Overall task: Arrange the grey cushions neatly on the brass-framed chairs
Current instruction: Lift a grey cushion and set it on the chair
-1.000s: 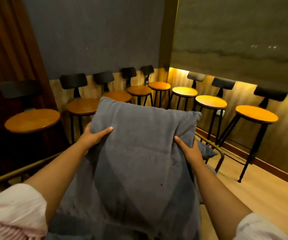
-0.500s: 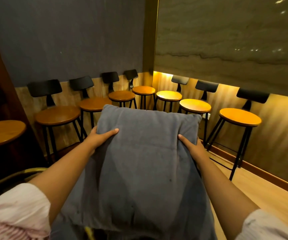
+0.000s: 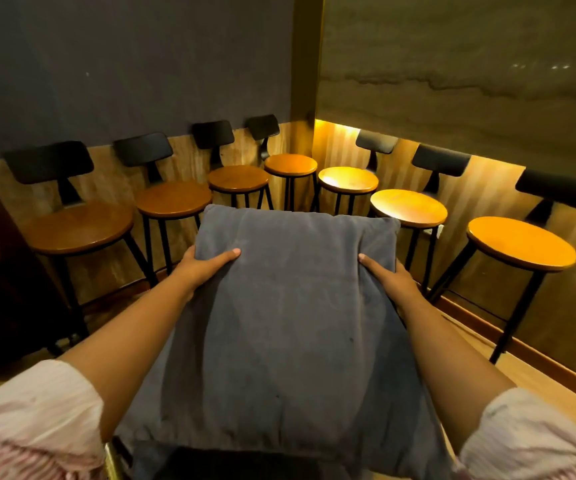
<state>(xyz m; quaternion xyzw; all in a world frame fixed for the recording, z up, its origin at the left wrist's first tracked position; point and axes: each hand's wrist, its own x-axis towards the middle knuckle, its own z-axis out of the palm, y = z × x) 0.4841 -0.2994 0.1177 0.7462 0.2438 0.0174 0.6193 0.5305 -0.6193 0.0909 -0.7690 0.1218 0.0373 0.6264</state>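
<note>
A large grey cushion (image 3: 290,323) fills the middle of the view, held up in front of me at chest height. My left hand (image 3: 203,266) grips its upper left edge, thumb lying on the front face. On the upper right edge sits my right hand (image 3: 388,277), thumb also on the front. A bit of brass chair frame (image 3: 113,460) shows at the bottom left, under the cushion and my left sleeve. The chair's seat is hidden by the cushion.
Black-backed bar stools with round wooden seats (image 3: 172,202) line both walls and meet in the far corner. The nearest right stool (image 3: 522,242) stands on light wooden floor (image 3: 556,393). A dark wooden panel is at the far left.
The view has swung right and forward, so the stools look closer and lower. The cushion stays in both hands and now lies flatter. The brass frame at the left has slid nearly out of view.
</note>
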